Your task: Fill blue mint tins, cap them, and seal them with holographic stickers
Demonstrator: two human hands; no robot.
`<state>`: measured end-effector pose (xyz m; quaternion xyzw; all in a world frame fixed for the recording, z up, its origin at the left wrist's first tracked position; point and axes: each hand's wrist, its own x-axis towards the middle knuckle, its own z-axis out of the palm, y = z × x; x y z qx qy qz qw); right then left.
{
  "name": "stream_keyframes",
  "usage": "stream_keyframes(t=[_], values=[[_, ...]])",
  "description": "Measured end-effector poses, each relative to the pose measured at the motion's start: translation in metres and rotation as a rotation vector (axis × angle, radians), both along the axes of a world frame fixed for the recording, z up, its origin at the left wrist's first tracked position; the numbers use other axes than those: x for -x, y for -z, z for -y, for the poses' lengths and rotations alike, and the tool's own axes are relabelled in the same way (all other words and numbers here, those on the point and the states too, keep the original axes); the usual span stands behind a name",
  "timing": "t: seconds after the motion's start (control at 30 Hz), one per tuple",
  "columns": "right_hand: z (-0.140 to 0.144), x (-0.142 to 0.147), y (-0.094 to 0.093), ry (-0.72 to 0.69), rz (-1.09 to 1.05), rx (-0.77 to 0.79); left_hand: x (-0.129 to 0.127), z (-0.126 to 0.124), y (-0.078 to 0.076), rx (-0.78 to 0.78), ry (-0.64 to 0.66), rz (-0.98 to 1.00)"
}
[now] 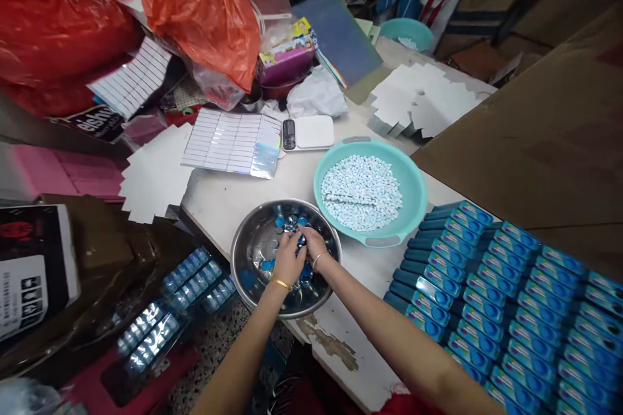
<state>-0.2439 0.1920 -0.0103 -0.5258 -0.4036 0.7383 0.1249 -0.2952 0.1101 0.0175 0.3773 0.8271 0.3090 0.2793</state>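
Observation:
Both hands are over a round stainless steel bowl (pixel 238 272) at the table's front edge. Small blue round caps (pixel 266 265) and some silvery discs (pixel 275 244) lie loose in it. My left hand (pixel 291 259), with a gold bangle at its wrist, has its fingers bent together among the caps. Against it, my right hand (pixel 313 244) is closed too, its fingertips meeting the left ones. A blue cap shows right at the fingertips. What either hand holds is hidden by the fingers.
Behind the bowl stands a turquoise basin (pixel 418 188) of pale blue pellets (pixel 363 188). Rows of blue packs (pixel 467 285) cover the right side. A white scale (pixel 314 132), label sheets (pixel 228 142) and stacked white cards (pixel 423 100) lie farther back. Blister-like blue trays (pixel 189 279) sit lower left.

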Motion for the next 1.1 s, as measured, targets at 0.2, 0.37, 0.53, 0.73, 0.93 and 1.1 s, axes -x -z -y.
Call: stream_keyframes(t=[0.2,0.37,0.53,0.73,0.93,1.1], values=[[-0.005,-0.021,-0.034,0.151,-0.173,0.496,0.012,0.018,-0.018,-0.075,-0.195,-0.091],[-0.008,-0.031,-0.059,0.149,-0.28,0.602,0.007,0.02,-0.027,-0.158,-0.201,-0.141],[-0.003,-0.044,-0.076,0.185,-0.344,0.621,-0.025,0.014,-0.054,-0.3,-0.122,-0.134],[-0.005,-0.126,-0.099,0.245,-0.444,0.632,-0.102,-0.007,-0.088,-0.36,0.073,-0.325],[-0.03,-0.327,-0.125,0.49,-0.599,0.442,-0.278,-0.048,-0.112,-0.561,0.324,-0.257],[-0.028,-0.519,-0.144,0.661,-0.542,0.304,-0.438,-0.078,-0.125,-0.379,0.211,0.358]])
